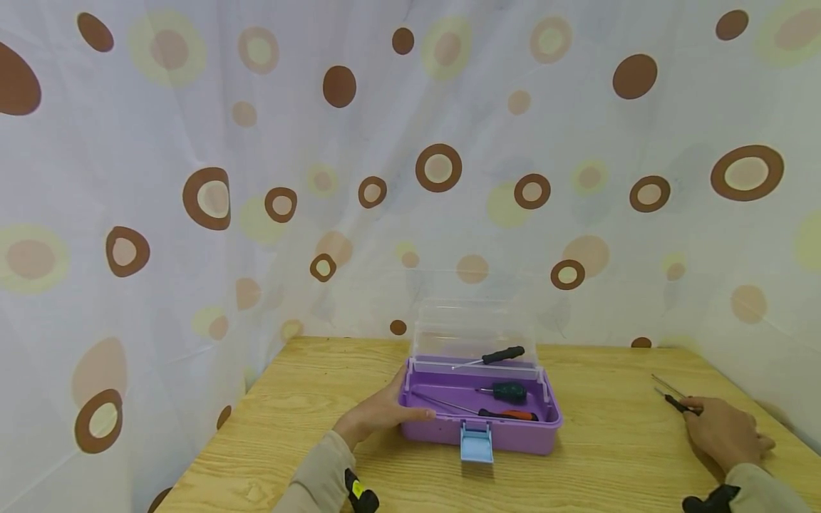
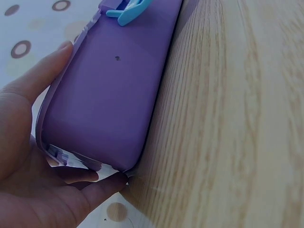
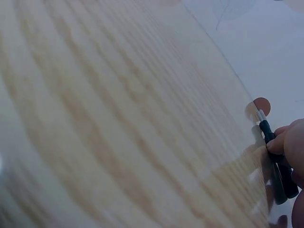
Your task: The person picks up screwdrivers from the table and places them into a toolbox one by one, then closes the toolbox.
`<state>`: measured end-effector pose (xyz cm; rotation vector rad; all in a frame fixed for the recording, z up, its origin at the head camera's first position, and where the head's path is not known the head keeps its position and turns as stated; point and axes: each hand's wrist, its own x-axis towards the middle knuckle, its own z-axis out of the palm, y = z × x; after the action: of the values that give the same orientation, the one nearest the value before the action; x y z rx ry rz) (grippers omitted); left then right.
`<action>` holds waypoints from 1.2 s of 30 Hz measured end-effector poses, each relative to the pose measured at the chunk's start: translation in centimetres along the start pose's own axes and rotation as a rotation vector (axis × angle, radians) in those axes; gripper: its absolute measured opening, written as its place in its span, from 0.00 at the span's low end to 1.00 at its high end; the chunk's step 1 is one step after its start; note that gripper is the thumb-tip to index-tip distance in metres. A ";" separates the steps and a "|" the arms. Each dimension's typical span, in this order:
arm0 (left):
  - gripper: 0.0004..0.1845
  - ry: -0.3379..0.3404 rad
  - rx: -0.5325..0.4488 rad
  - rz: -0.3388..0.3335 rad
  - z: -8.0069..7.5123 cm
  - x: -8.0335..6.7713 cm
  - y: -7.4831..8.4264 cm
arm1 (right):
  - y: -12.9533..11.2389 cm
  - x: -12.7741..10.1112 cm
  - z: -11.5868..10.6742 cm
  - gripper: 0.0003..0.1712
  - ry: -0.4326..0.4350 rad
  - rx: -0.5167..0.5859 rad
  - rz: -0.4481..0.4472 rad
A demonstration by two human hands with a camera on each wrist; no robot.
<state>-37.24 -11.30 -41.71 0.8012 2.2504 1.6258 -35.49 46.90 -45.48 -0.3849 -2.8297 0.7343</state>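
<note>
My left hand [image 1: 383, 409] grips the left end of a purple toolbox [image 1: 436, 432], thumb over its front rim and fingers around the end wall, as the left wrist view shows too. The toolbox stands with its clear lid [image 1: 474, 324] tipped back. Inside lie a screwdriver with a dark green handle [image 1: 509, 391] and a long one with a black and orange handle [image 1: 513, 415]. A black-handled screwdriver [image 1: 504, 355] lies at the lid's side. At the right, my right hand [image 1: 727, 432] pinches a dark-handled screwdriver [image 3: 267, 135] low over the table; a second thin shaft [image 1: 668, 385] shows beside it.
A light blue latch [image 1: 477, 445] hangs open from the toolbox front. The wooden table [image 1: 616, 399] meets a dotted curtain [image 1: 481, 214] at the back and along both sides.
</note>
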 end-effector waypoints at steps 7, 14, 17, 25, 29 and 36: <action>0.62 0.001 0.003 0.003 0.0 0.0 0.0 | -0.2 0.0 -0.1 0.24 0.015 0.014 0.010; 0.62 -0.001 -0.017 0.015 0.0 0.1 0.0 | -0.7 -0.1 -0.2 0.25 0.037 0.047 0.047; 0.62 -0.003 -0.018 0.019 0.0 0.1 0.0 | -0.8 -0.2 -0.2 0.25 0.058 0.059 0.066; 0.63 -0.007 -0.019 0.013 -0.1 0.1 0.0 | -1.2 -0.5 -0.6 0.26 0.106 0.104 0.058; 0.63 0.003 -0.002 0.007 -0.1 0.0 0.1 | -1.4 -0.4 -0.8 0.27 0.113 0.126 0.050; 0.64 0.019 0.031 -0.022 -0.1 -0.2 0.2 | -1.9 -0.4 -0.7 0.26 0.157 0.180 0.017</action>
<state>-37.01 -11.42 -41.51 0.7687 2.2945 1.5992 -35.31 45.51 -44.00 -0.4183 -2.5922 0.9117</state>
